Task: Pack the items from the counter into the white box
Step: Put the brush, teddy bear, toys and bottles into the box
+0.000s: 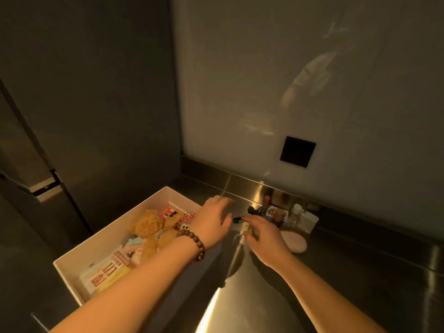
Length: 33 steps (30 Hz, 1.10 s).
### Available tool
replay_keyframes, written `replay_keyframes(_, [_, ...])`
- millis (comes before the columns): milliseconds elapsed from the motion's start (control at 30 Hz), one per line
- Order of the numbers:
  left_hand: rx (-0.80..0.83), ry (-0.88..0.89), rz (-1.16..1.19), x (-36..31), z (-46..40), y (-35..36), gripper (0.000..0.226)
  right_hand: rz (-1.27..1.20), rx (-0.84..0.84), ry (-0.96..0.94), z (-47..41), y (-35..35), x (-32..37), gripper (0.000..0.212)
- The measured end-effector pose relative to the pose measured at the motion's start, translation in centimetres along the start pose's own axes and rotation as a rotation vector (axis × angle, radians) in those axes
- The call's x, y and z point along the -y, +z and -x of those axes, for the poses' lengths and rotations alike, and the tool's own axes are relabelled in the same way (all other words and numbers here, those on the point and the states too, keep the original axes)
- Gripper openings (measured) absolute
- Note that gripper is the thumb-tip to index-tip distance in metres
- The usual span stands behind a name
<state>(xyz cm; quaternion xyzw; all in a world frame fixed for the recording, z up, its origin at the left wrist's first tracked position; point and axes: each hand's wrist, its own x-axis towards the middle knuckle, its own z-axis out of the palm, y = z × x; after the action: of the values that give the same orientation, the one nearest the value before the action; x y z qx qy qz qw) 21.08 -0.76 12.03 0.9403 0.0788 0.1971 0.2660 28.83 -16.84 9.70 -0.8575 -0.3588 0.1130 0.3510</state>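
Glossy brushed-metal counter, wooden-bead bracelet

The right hand is motion-blurred; a small pale thing under its fingers cannot be identified, nor whether it is gripped. The left hand has blurred fingertips and covers the box's far right corner. Beyond the right hand, small bottles are too dim to tell apart. Both forearms are cut off at the bottom edge.
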Motion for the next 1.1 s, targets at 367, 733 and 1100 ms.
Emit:
replay_keyframes(367, [0.372, -0.103, -0.063, -3.1, -2.9, 13.6, 0.06, 0.018, -0.151, 0.243, 3.8, -5.6, -13.2, 0.04])
replay_keyframes(733, [0.477, -0.059, -0.266, -0.9, -6.9, 18.4, 0.049, 0.234, 0.085, 0.165, -1.0, -3.0, -16.6, 0.07])
replay_keyframes(1100, [0.468, 0.007, -0.342, 0.3, -5.5, 19.0, 0.038, 0.348, -0.05, 0.193, 0.4, -0.7, -19.3, 0.061])
